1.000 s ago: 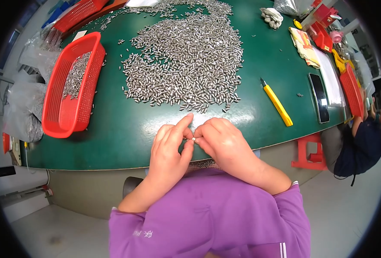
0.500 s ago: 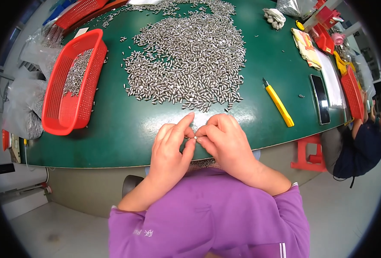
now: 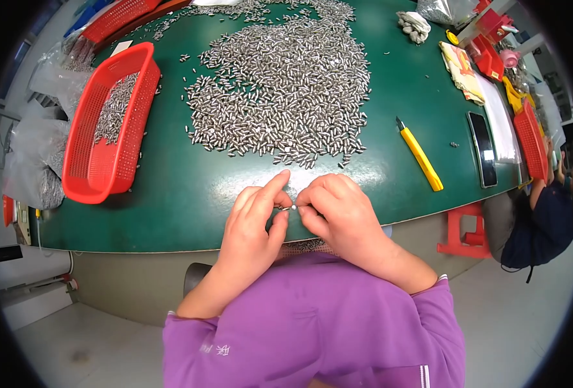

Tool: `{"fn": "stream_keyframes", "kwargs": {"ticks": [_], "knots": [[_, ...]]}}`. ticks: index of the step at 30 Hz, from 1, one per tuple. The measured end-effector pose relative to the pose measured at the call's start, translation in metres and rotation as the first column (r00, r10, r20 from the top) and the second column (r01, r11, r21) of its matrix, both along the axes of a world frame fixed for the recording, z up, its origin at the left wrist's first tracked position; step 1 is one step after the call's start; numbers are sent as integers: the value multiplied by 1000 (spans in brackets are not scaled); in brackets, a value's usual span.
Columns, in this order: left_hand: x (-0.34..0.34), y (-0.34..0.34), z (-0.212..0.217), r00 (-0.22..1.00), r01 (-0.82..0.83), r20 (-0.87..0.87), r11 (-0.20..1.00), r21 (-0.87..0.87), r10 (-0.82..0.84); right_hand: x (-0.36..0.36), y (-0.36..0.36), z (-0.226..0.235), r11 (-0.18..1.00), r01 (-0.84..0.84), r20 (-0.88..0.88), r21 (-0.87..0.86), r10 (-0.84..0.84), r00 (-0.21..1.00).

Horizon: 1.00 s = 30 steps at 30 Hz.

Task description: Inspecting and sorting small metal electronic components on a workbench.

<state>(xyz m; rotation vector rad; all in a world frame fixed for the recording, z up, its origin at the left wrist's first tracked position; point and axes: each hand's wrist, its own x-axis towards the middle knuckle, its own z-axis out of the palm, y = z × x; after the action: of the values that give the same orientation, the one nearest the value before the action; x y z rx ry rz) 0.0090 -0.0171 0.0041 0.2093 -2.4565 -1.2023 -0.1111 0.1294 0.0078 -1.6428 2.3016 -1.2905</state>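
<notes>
Close to the table's front edge, my left hand (image 3: 254,216) pinches a small silvery metal part (image 3: 293,207) between thumb and fingertips. My right hand (image 3: 341,210) is closed in a pinch at the other end of that part, its fingertips against the bright tip. The fingers cover most of the part, so its full shape is hidden. Just beyond both hands spreads a large pile of small pointed metal pieces (image 3: 286,90), lying loose on the green tabletop (image 3: 189,200).
A red perforated basket (image 3: 79,184) with similar pieces stands at left, beside plastic bags (image 3: 34,149). To the right lie a yellow utility knife (image 3: 422,158), a phone (image 3: 482,149), a cloth (image 3: 461,71) and white gloves (image 3: 413,28). A person in dark clothes (image 3: 538,226) sits near a red stool (image 3: 464,233).
My hands have drawn very slightly apart, the left one shifting a little left. More of the metal part shows between the fingertips. The pile and basket are unchanged.
</notes>
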Motion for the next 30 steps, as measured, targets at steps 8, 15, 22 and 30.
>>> {"fn": "stream_keyframes", "kwargs": {"ticks": [8,15,22,30], "knots": [[1,0,0,1000,-7,21,999,38,7,0,2,6,999,-9,28,52,8,1000],[1,-1,-1,1000,-29,8,1000,12,29,0,-4,4,997,-17,-2,71,18,1000],[-1,1,1,998,-58,20,998,14,58,-1,8,6,990,-112,5,90,112,994],[-4,0,-1,999,-48,1,998,-37,48,0,27,18,961,-231,142,151,210,967]]}}
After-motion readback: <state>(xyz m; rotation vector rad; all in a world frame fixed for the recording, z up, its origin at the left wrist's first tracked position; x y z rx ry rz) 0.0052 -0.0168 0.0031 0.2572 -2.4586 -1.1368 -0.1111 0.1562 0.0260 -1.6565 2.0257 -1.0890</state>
